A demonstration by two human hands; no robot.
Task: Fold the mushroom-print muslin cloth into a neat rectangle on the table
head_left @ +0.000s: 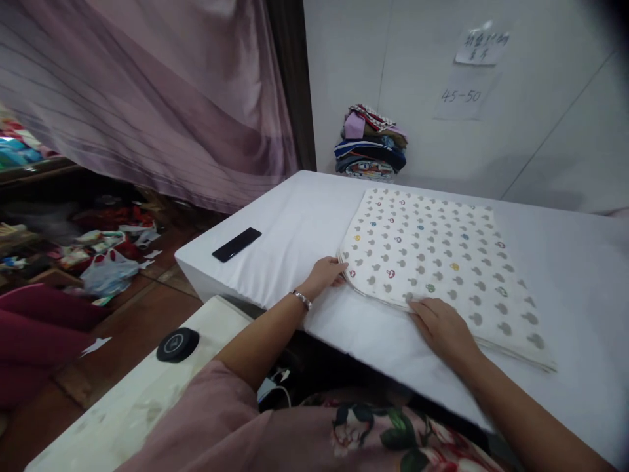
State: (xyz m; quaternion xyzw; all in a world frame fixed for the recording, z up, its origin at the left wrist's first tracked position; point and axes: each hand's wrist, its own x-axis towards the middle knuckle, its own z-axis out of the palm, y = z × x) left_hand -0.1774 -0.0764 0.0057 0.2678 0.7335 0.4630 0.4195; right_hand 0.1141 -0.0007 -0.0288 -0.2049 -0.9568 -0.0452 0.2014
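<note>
A white cloth printed with grey and a few coloured mushrooms lies folded flat in layers on the white-covered table. Its near left corner is rounded. My left hand pinches the layered edge at that corner, thumb on top and fingers below. Along the near edge, my right hand grips the hem with thumb and fingers closed on it. A beaded bracelet circles my left wrist.
A black phone lies on the table at left. Folded clothes are stacked by the wall behind. Below left, a round black object sits on a lower white surface. A pink curtain hangs at left, above cluttered floor.
</note>
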